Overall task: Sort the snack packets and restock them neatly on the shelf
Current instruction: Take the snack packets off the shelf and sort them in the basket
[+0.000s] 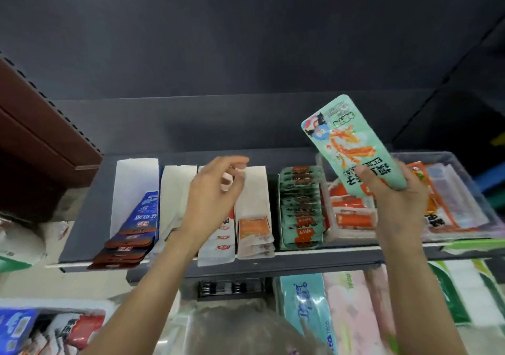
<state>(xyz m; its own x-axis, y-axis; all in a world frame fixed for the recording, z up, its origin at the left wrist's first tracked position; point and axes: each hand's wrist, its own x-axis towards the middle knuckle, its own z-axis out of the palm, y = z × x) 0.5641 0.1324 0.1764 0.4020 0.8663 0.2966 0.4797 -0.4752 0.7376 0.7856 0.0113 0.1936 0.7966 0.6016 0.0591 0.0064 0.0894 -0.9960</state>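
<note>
My right hand (393, 199) grips the lower end of a mint-green snack packet (349, 141) with an orange picture, held up above the shelf (82, 218). Below and left of it a row of matching mint-green packets (300, 207) stands in a shelf lane. My left hand (216, 196) hovers over the white cardboard display boxes (254, 191) in the middle, fingers loosely curled and holding nothing. The white boxes hold blue and brown packets (136, 226), white packets with red labels and orange packets (254, 229).
A clear plastic bin (461, 163) at the right holds orange-red packets (352, 218). A brown panel (41, 136) juts out at upper left. Below the shelf lie tissue packs (308, 308) and, lower left, a tray of mixed packets (54, 327).
</note>
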